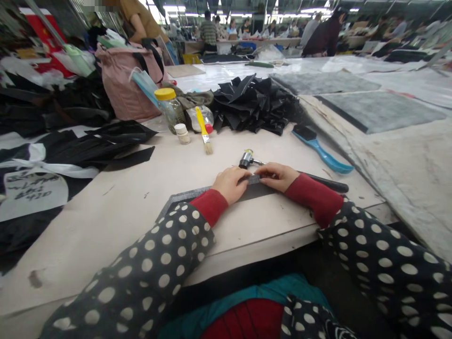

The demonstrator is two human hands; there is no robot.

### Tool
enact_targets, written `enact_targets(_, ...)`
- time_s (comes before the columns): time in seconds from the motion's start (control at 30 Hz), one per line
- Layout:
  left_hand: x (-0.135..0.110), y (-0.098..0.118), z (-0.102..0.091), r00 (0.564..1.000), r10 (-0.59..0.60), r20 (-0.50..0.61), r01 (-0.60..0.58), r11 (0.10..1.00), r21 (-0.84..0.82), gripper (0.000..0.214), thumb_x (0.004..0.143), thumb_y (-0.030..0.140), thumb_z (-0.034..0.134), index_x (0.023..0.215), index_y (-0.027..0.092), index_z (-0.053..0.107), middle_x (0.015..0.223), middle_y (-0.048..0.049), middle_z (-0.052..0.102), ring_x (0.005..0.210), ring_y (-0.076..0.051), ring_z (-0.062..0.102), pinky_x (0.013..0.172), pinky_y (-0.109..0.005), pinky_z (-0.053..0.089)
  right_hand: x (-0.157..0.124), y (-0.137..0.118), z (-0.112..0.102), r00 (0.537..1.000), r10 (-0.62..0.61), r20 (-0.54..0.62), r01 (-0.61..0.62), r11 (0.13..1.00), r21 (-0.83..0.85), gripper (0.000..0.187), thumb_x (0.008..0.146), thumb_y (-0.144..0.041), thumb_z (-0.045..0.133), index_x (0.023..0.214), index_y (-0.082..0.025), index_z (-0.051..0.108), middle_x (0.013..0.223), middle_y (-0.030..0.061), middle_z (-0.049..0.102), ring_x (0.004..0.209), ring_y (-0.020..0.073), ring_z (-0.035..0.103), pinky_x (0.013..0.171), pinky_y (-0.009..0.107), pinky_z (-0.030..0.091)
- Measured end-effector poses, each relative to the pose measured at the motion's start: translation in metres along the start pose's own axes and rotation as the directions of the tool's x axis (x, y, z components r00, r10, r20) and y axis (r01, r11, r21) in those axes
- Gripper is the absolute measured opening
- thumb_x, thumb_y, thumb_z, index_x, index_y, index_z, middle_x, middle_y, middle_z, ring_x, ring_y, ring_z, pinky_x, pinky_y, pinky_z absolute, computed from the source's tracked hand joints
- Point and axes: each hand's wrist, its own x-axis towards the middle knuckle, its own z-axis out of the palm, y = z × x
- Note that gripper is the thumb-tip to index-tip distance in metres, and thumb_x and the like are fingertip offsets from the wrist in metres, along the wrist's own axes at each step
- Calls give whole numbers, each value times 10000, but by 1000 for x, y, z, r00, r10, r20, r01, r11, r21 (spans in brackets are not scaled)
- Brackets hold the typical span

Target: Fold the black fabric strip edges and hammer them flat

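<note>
A flat black piece of material [254, 190] with a grey folded edge lies across the board in front of me, and its left end is angled. My left hand [231, 182] pinches its far edge, with thumb and fingers close together. Just to the right, my right hand [277, 176] grips the same edge between thumb and fingertips. A small gap separates the two hands. Right behind them lies a hammer [247, 158] with a metal-and-black head; my right hand hides part of its shaft, and the black handle shows beyond the wrist.
A blue-handled brush [323, 150] lies at right, a yellow paintbrush [204, 132] further back. Beyond stand a small white bottle [182, 134], a yellow-lidded jar [171, 110], a pink bag [129, 80] and a black scrap pile [252, 103]. Black bundles [81, 146] cover the left. People work behind.
</note>
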Motion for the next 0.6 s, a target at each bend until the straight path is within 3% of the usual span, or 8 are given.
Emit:
enact_targets(0.1, 1, -2, 2, 1000, 3, -30, -5, 998, -56, 242, 761, 127, 480, 963, 164, 609, 915, -39, 595, 885, -169, 530, 821, -293, 419, -2, -3, 0, 994, -111, -12, 109, 987, -116, 262, 710, -176, 503, 946, -132, 608, 770, 23, 502, 662, 107, 475, 635, 246, 405)
enact_targets(0.47, 1, -2, 3, 998, -9, -59, 6, 999, -48, 211, 712, 77, 506, 858, 164, 631, 835, -26, 591, 822, -166, 528, 771, -285, 429, -3, -10, 1, 987, -161, 26, 163, 956, -246, 279, 718, -116, 484, 965, -160, 606, 847, 38, 518, 643, 98, 481, 617, 227, 419)
enact_targets(0.6, 0, -3, 4, 998, 31, -55, -31, 1000, 0, 218, 722, 77, 483, 844, 179, 632, 848, -22, 586, 832, -166, 521, 794, -290, 422, -3, -8, 2, 966, -253, 42, 253, 911, -325, 263, 737, -114, 460, 944, -164, 613, 899, 59, 540, 775, 131, 524, 723, 253, 439)
